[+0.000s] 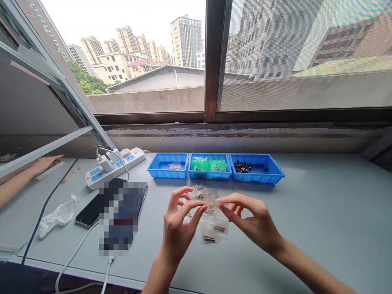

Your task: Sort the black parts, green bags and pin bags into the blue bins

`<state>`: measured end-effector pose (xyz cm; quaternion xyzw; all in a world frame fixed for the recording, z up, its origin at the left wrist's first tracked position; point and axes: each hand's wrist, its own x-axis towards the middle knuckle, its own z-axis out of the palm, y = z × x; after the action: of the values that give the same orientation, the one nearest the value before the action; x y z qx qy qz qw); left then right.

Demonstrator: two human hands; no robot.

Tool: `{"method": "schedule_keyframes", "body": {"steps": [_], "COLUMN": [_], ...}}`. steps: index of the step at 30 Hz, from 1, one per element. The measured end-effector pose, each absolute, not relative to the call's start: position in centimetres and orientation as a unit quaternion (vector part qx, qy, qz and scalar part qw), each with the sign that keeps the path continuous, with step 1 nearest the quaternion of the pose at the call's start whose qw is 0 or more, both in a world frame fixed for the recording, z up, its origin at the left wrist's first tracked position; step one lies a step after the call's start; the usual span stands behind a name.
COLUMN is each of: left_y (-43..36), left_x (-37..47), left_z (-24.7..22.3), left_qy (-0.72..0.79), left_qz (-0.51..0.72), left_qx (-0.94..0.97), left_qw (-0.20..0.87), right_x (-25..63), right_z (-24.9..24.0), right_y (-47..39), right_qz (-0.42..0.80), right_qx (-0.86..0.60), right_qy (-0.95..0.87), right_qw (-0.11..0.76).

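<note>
My left hand (180, 216) and my right hand (252, 218) meet over the middle of the table, each with thumb and index finger pinched. Between the fingertips is a small clear plastic bag (210, 205) with something brownish inside, held from both sides. Beneath and around it lie several clear bags; two near the front hold dark, screw-like metal pieces (209, 238). Behind my hands stand three blue trays: the left one (168, 173) has a small clear bag in it, the middle one (209, 175) green and clear bags, the right one (260, 178) small black parts.
At the left are a white power strip (134, 158), a dark phone (88, 212), a pixelated dark device (122, 220), cables and crumpled white plastic (59, 216). Another person's hand (43, 165) rests at the far left, beyond a metal frame. A window (210, 61) rises behind the table.
</note>
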<state>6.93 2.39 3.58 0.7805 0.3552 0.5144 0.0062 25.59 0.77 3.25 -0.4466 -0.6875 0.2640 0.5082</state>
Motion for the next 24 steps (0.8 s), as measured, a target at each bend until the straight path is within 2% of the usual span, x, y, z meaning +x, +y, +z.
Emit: {"method": "schedule_keyframes", "body": {"steps": [6, 12, 15, 17, 24], "left_y": [2.4, 2.1, 2.0, 2.0, 2.0], "left_x": [6.6, 6.5, 6.3, 6.2, 5.9], "left_z": [3.4, 3.5, 3.4, 3.4, 3.4], "left_qy": [0.408, 0.399, 0.401, 0.405, 0.408], "left_qz": [0.544, 0.554, 0.544, 0.539, 0.543], "left_qx": [0.733, 0.73, 0.736, 0.737, 0.734], "left_qw": [-0.004, 0.025, 0.044, 0.047, 0.037], "right_x": [25.3, 23.7, 21.2, 19.6, 20.7], "right_z": [2.7, 4.1, 5.8, 7.0, 8.9], "right_y": [2.3, 5.5, 7.9, 9.7, 12.8], "right_qz": [0.413, 0.436, 0.436, 0.418, 0.216], "right_qx": [-0.51, -0.507, -0.477, -0.465, -0.531], "right_qy": [-0.574, -0.614, -0.64, -0.664, -0.731], "right_qw": [0.491, 0.421, 0.416, 0.409, 0.371]}}
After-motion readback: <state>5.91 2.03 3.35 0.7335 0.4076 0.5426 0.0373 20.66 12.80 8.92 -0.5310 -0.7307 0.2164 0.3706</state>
